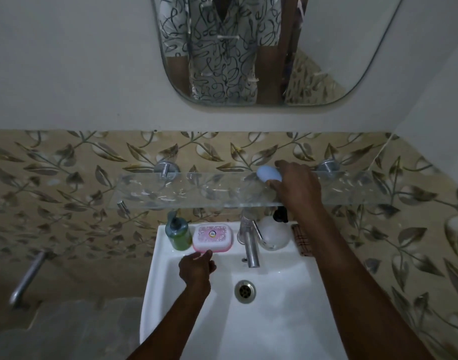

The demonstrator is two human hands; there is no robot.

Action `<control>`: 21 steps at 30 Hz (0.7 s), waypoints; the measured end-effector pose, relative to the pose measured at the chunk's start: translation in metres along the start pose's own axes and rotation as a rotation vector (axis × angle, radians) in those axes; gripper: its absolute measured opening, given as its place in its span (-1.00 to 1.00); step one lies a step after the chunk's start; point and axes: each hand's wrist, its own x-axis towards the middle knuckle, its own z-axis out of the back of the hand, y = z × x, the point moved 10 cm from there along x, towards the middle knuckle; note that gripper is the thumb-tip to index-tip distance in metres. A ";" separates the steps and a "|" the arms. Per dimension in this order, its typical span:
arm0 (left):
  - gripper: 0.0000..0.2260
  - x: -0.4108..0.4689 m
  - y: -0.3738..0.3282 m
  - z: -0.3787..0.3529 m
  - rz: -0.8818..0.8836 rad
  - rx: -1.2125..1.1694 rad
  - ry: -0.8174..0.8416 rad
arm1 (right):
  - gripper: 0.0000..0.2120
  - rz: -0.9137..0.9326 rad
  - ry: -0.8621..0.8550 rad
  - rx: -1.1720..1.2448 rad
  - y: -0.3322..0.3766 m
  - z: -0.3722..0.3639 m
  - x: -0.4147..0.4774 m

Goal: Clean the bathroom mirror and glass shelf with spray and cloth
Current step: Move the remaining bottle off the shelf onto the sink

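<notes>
A: While the right hand [298, 185] reaches over the glass shelf [170, 193], note its grip: fingers closed round a pale blue rounded object [269, 173] near the shelf's back edge, toward the right bracket [326, 166]. Likely lifting it off so the glass can be wiped.

B: Left hand [196, 266]?

A: Low, at the sink's [287, 333] back rim, fingers loosely curled, fingertips touching the front edge of the pink soap box [213, 237]. Holding nothing that I can see; probably just set it there, or steadying it.

B: Spray and cloth?

A: Clear spray bottle [273, 233] with a black head stands on the sink rim right of the tap [250, 242], under the shelf. Checked cloth [302, 240] lies just beside it at the rim's right corner. Green soap dispenser [178, 233] sits left of the soap box.

B: Room to work?

A: Shelf otherwise bare from left end to the hand. Mirror [274, 48] above is unobstructed. Sink rim is crowded; the shelf's front edge overhangs the bottles, so lifting the spray out needs care.
</notes>
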 end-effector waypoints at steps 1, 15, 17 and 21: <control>-0.87 -0.004 -0.025 -0.001 -0.253 0.216 0.011 | -0.59 0.031 0.017 -0.020 0.003 -0.003 0.002; -0.47 -0.024 -0.040 -0.081 -1.359 1.359 0.416 | -0.75 -0.169 0.177 0.969 0.034 -0.044 -0.098; -0.53 -0.027 -0.044 -0.083 -1.426 1.368 0.423 | -0.74 -0.230 0.209 0.937 0.030 -0.076 -0.104; -0.57 -0.033 -0.053 -0.091 -1.514 1.397 0.433 | -0.61 -0.282 0.185 0.868 0.018 -0.113 -0.098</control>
